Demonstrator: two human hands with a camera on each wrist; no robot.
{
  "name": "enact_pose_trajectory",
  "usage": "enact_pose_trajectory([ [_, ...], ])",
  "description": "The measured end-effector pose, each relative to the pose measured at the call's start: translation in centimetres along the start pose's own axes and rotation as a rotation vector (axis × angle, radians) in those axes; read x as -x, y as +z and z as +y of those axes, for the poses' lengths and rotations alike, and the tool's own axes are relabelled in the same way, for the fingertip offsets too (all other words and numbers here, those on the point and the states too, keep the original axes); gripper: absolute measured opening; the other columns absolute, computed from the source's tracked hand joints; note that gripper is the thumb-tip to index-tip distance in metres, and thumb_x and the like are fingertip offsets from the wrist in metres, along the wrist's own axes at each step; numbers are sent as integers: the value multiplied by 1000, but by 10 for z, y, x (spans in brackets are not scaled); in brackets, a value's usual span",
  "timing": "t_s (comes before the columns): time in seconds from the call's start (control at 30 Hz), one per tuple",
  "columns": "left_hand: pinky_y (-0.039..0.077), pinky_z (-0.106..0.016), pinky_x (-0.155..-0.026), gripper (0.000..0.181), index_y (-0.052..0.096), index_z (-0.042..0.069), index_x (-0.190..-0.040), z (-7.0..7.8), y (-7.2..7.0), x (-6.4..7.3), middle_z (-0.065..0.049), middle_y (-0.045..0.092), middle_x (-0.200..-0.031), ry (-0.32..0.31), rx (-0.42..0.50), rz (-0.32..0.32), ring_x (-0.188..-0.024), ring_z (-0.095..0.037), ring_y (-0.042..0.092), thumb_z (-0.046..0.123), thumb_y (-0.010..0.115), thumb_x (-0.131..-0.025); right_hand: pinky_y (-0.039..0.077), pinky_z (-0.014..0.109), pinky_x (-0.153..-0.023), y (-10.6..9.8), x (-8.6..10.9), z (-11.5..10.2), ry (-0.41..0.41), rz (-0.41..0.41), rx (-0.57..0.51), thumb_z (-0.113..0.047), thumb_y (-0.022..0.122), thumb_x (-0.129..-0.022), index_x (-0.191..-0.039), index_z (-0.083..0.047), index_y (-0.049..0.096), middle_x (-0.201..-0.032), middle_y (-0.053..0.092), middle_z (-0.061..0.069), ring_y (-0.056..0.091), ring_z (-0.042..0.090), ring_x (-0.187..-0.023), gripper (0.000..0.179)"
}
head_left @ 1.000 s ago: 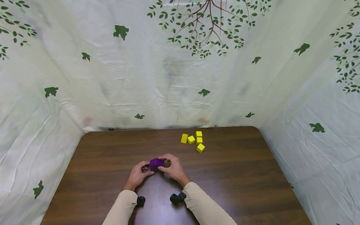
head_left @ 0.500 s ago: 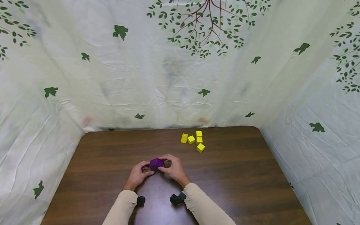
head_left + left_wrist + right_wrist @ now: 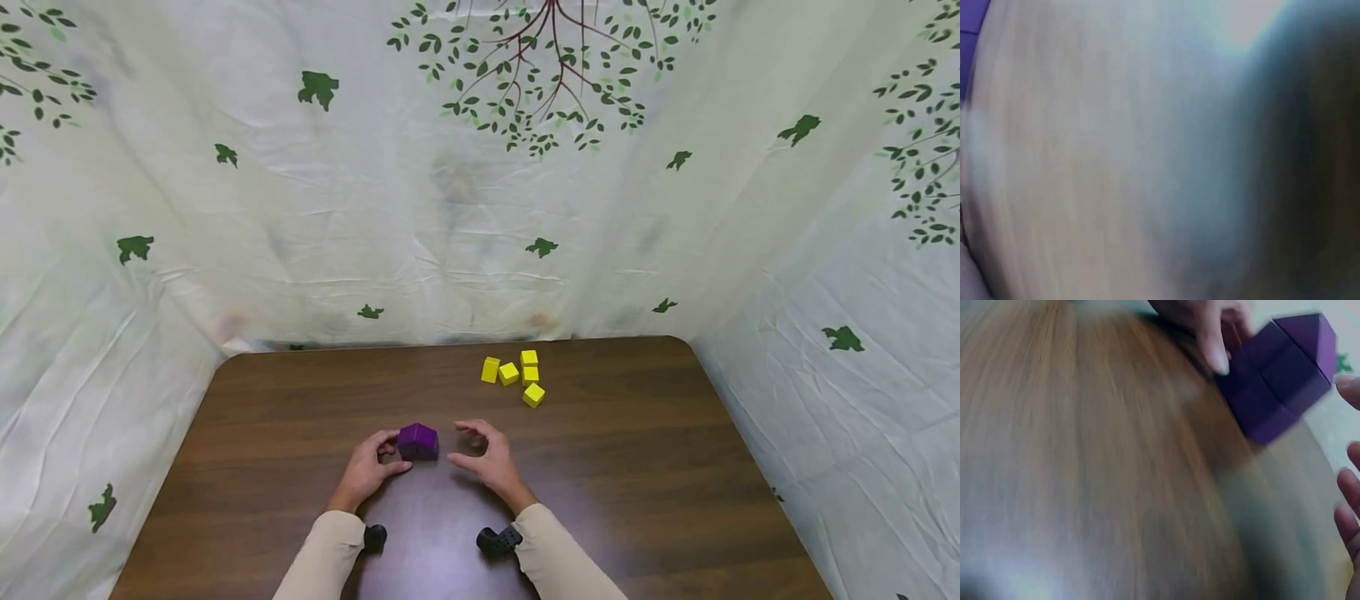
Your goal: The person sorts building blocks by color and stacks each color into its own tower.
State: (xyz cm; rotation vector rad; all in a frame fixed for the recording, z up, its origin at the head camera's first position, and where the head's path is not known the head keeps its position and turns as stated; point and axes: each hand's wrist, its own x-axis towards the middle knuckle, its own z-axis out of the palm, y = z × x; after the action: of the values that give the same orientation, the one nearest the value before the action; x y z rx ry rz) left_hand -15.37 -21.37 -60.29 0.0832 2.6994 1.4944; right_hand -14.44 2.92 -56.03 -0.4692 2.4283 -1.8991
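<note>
Several purple blocks (image 3: 417,442) stand together on the table, forming a house-like shape with a peaked top; the right wrist view shows seams between them. My left hand (image 3: 363,471) holds the stack at its left side, fingertips at the left edge and thumb at the near lower corner. My right hand (image 3: 492,462) is apart from the stack on its right, with thumb and fingers spread and nothing between them. In the right wrist view its fingers (image 3: 1349,487) show at the right edge. The left wrist view is mostly blurred, with a purple block (image 3: 969,44) at the corner.
Several yellow blocks (image 3: 530,377) sit loosely grouped toward the table's back edge, right of the purple stack. The brown wooden table (image 3: 637,467) has a pale leaf-printed cloth (image 3: 480,192) hanging behind it and at both sides.
My right hand has let go of the purple stack and moved off to the right, its fingers spreading. My left hand keeps its place at the stack.
</note>
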Motion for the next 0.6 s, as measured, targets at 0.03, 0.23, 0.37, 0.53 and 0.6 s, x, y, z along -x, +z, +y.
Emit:
enact_pose_trajectory([
  [0.03, 47, -42, -85, 55, 63, -1, -118, 0, 0, 1, -10, 64, -97, 1, 3, -2, -93, -27, 59, 8, 86, -69, 43, 57, -90, -5, 4, -4, 12, 5, -7, -3, 77, -79, -123, 7, 59, -119, 61, 25, 53, 45, -109, 48],
  [0.23, 42, -45, -93, 75, 48, -1, -136, 2, 5, 19, -16, 59, -121, -32, 61, 23, -105, -29, 54, 17, 85, -73, 46, 55, -84, -30, 24, -2, 55, 83, -13, 1, 74, -81, -119, 11, 58, -114, 60, 31, 55, 49, -102, 42],
  [0.37, 41, -37, -92, 81, 34, -3, -142, 8, 12, 39, -21, 53, -129, -108, 154, 129, -106, -29, 51, 19, 80, -79, 49, 51, -82, -44, 34, 18, 71, 163, -15, 2, 74, -80, -118, 10, 60, -113, 62, 28, 57, 47, -99, 41],
  [0.53, 39, -16, -70, 46, 46, -4, -110, 29, 40, 71, -13, 55, -91, -161, 225, 568, -78, -11, 50, 13, 78, -81, 52, 31, -76, -64, 38, 51, 105, 274, 26, -2, 77, -79, -114, 5, 65, -108, 66, 20, 61, 36, -93, 37],
  [0.6, 35, -15, -61, 39, 47, -2, -93, 42, 56, 83, -6, 48, -77, -92, 201, 721, -67, -5, 44, 9, 80, -77, 51, 26, -74, -74, 37, 58, 105, 310, 39, -2, 77, -79, -112, 5, 66, -106, 67, 20, 62, 33, -91, 36],
])
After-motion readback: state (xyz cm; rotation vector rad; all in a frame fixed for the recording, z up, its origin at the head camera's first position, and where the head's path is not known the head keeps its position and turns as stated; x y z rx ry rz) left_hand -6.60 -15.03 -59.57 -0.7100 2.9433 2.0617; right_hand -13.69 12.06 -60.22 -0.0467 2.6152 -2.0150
